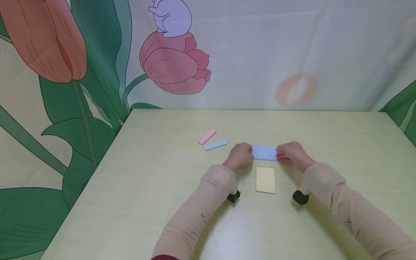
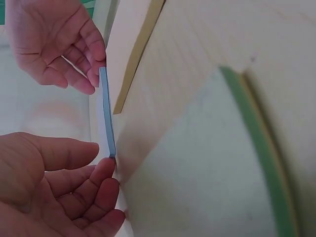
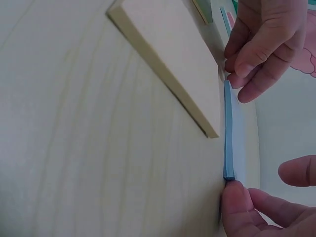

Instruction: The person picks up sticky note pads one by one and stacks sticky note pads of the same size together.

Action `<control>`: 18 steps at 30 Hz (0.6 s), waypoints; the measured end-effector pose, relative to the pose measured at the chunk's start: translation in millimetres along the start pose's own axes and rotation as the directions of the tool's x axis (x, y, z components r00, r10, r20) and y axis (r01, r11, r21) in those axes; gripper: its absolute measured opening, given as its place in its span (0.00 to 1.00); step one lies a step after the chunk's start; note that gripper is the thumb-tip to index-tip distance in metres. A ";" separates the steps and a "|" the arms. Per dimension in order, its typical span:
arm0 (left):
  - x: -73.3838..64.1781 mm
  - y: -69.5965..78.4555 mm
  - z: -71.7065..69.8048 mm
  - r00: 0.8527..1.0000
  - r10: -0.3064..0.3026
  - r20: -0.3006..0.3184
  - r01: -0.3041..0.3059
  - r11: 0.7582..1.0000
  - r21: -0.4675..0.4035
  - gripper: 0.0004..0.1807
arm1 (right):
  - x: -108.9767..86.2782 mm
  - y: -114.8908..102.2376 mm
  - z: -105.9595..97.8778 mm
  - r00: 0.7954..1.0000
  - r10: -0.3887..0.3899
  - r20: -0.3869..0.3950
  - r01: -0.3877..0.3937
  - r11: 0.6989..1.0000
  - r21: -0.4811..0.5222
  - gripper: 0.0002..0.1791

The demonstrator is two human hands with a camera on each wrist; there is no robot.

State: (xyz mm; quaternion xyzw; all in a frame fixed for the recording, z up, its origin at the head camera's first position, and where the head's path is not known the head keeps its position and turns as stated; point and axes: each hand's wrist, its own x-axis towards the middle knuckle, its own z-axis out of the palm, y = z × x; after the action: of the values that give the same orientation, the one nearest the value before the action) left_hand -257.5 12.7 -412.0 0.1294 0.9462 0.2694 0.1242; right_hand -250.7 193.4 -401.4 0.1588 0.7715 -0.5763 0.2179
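In the head view, the blue pad [image 1: 264, 152] lies flat on the table [image 1: 146, 202] between the left hand [image 1: 241, 156] and the right hand [image 1: 294, 156], its long axis running from one to the other, so neither hand is plainly nearer. The cream pad [image 1: 265, 180] lies just on the person's side of it, its own long axis turned crosswise to the blue one's. Beyond the left hand, to its left, lie a pink strip [image 1: 207, 136] and a blue strip [image 1: 215, 145], side by side.

In the left wrist view, the left fingers are bent, a fingertip against the blue pad's near end, the thumb just beside (whether it presses on the pad, I cannot tell). A green-edged pad [image 2: 202, 163], partly out of frame, fills the near corner.

In the right wrist view, the right hand's fingertip meets the other short end while its thumb stands well apart, so the hand is spread, touching rather than pinching
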 end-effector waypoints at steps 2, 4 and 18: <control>-0.5 2.0 -0.7 1.000 -0.010 0.007 0.010 0.999 0.037 0.18 | 0.3 0.5 -0.1 1.000 -0.013 -0.001 0.013 0.999 -0.038 0.22; -0.9 4.3 -1.8 1.000 -0.026 0.016 0.025 0.997 0.068 0.17 | 1.2 1.3 -0.1 1.000 -0.031 -0.001 0.031 0.996 -0.086 0.24; 6.1 13.4 3.0 1.000 -0.009 -0.004 0.010 0.956 0.292 0.21 | 3.7 3.8 2.0 0.991 -0.135 -0.013 0.121 0.924 -0.363 0.23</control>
State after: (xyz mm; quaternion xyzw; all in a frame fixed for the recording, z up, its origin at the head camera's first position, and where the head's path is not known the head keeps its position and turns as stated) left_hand -259.8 27.1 -408.2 0.1415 0.9763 0.1264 0.1039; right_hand -251.7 192.5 -406.9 0.0763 0.8769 -0.4347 0.1906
